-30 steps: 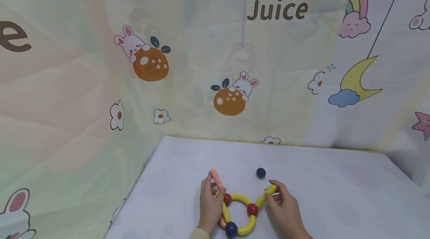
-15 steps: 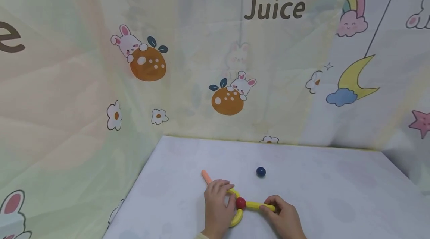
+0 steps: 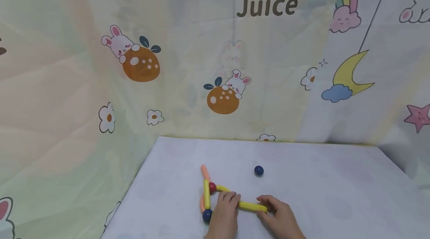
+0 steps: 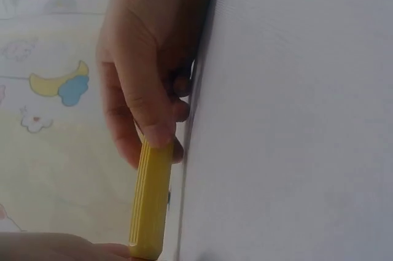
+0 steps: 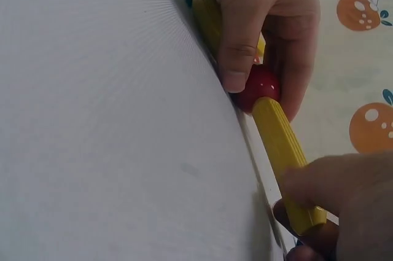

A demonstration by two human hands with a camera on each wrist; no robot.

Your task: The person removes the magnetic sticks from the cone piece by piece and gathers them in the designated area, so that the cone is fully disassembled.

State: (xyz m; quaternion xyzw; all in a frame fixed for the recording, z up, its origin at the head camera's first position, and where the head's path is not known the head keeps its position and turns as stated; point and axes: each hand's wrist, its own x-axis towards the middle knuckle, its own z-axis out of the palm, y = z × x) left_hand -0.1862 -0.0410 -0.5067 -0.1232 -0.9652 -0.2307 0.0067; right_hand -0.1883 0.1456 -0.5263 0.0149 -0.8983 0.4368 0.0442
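Nearest me, my right hand has its fingers curled around the right end of the straight ribbed yellow plastic rod, which lies flat on the pale tabletop. My left hand grips the rod's other end, thumb and fingers closed over the red ball joint there. Left of that hand a dark blue ball sits at the foot of an upright yellow stick, an orange stick just beside it. Above is a second red ball, with a short curved yellow piece running from it toward my left fingers. Farther back, a loose dark blue ball rests well apart.

Half a second ago my left hand covered most of the chain; now it sits lower and the upright stick, blue ball and red ball show.
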